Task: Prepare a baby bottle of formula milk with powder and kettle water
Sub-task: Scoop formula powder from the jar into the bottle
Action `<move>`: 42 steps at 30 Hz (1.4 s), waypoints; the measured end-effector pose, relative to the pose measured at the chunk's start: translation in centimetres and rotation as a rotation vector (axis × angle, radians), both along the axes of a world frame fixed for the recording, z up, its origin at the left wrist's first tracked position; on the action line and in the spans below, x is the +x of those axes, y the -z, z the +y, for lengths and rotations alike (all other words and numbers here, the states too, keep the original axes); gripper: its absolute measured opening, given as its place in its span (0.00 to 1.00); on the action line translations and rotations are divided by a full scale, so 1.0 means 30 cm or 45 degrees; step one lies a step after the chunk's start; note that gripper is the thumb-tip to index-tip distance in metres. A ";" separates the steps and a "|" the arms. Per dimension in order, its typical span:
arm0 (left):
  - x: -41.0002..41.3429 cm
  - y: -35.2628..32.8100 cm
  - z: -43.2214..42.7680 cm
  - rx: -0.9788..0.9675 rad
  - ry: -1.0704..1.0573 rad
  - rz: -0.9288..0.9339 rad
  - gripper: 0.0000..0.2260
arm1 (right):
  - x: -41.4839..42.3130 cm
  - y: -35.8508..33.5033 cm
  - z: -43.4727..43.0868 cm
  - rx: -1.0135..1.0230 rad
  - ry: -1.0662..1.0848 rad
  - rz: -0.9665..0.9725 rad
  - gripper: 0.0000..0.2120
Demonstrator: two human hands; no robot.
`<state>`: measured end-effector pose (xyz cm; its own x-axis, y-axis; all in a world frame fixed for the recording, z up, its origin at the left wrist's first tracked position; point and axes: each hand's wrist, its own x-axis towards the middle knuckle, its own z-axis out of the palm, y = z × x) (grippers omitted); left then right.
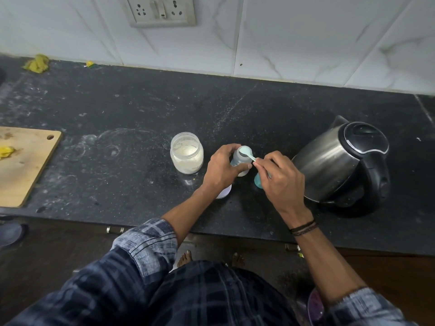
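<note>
White marble-veined wall tiles point(306, 38) are backing a black speckled stone countertop point(141, 107), a cream switch-and-socket plate point(162, 10) sitting high on the wall. A pale wooden cutting board point(26, 170) is lying at the counter's left, above a dark brown floor point(47, 255).

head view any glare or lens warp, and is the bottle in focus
Head view: the wide lens bows the counter edge; head view: soft streaky glare on the steel kettle, nothing blown out; head view: bottle and scoop look fairly sharp under even light with faint shadows.
</note>
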<state>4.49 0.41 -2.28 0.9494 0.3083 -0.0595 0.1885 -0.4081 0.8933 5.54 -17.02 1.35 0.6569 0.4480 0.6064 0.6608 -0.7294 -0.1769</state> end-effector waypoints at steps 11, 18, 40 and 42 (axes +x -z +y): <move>0.000 -0.017 0.001 0.022 0.022 0.030 0.27 | -0.006 -0.007 0.002 -0.005 0.001 -0.029 0.05; -0.002 -0.022 0.001 0.014 0.016 0.044 0.27 | -0.003 -0.009 0.006 0.128 0.041 0.076 0.03; -0.163 -0.172 0.048 -0.072 -0.332 -0.384 0.18 | 0.013 -0.155 0.096 1.465 0.259 1.227 0.05; -0.198 -0.191 0.093 0.030 -0.475 -0.480 0.16 | 0.025 -0.177 0.134 1.368 0.199 1.234 0.04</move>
<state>-1.45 3.20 3.46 0.7291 0.6264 0.2758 -0.0078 -0.3953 0.9185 6.30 -12.99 6.66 0.9937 -0.0401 -0.1045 -0.1051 -0.0126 -0.9944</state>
